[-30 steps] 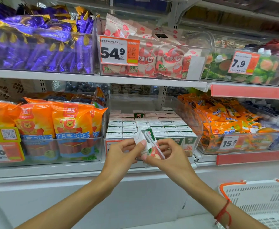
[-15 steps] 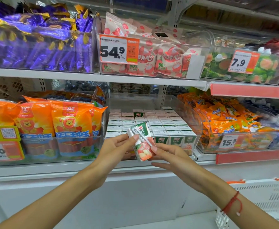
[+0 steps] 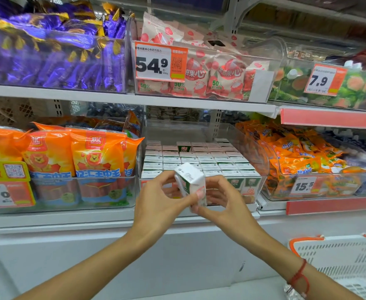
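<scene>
A small white and green juice carton (image 3: pixel 191 183) stands nearly upright between both hands, in front of the lower shelf. My left hand (image 3: pixel 160 202) pinches its lower left side with fingers and thumb. My right hand (image 3: pixel 223 204) curls round its right side and bottom. Behind them a clear bin (image 3: pixel 257 156) holds several rows of the same cartons (image 3: pixel 201 161), seen from their tops.
Orange sausage packs (image 3: pixel 73 161) fill the bin to the left, orange snack bags (image 3: pixel 303 154) the bin to the right. The upper shelf holds purple wrappers (image 3: pixel 54 55) and pink bags (image 3: pixel 210 76). A white shopping basket (image 3: pixel 342 263) sits at lower right.
The carton has turned from tilted with its straw side facing me to nearly upright with its top up. My right hand has come up and closed round it.
</scene>
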{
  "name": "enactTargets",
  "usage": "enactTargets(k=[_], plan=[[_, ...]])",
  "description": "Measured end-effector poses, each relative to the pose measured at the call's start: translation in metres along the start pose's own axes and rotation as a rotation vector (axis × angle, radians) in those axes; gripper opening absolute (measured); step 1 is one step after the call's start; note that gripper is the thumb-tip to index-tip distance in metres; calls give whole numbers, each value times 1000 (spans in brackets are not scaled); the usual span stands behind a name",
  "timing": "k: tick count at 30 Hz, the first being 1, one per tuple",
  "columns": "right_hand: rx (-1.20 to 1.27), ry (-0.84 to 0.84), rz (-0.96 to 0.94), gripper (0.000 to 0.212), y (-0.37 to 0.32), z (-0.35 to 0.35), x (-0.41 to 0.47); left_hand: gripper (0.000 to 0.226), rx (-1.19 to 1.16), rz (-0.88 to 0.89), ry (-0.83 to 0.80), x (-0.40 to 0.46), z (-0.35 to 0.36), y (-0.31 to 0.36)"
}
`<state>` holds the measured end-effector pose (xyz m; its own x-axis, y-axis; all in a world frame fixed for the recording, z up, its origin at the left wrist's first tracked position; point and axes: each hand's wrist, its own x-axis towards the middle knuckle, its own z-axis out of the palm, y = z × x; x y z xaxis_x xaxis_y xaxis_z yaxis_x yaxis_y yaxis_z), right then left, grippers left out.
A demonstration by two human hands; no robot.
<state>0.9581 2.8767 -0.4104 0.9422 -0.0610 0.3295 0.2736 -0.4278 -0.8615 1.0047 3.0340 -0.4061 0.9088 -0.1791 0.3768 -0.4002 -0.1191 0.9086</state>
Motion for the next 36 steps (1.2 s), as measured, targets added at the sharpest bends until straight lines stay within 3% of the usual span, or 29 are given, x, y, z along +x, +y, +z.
enactTargets(k=[4, 8, 14, 16, 21, 26, 31, 36], plan=[[300, -88, 82, 38, -7, -12, 4, 60, 301, 260, 45, -2, -6, 4], [348, -30, 97, 35, -13, -14, 4, 60, 439, 512, 63, -4, -7, 4], [312, 35, 62, 45, -15, -17, -1, 61, 478, 562, -6, -4, -3, 5], [329, 38, 79, 43, -13, -17, 0, 58, 423, 511, -73, -2, -3, 5], [247, 40, 129, 32, -3, -19, -1, 53, 152, 175, -256, 0, 0, 2], [68, -106, -37, 37, -5, -15, -6, 48, -193, -149, -250, 8, -4, 2], [-142, -158, -141, 51, -2, -11, -8, 34, -367, -336, -193, 13, -12, 0], [-79, -25, -184, 36, -10, -5, -6, 45, -387, -546, -269, 11, -16, 2]])
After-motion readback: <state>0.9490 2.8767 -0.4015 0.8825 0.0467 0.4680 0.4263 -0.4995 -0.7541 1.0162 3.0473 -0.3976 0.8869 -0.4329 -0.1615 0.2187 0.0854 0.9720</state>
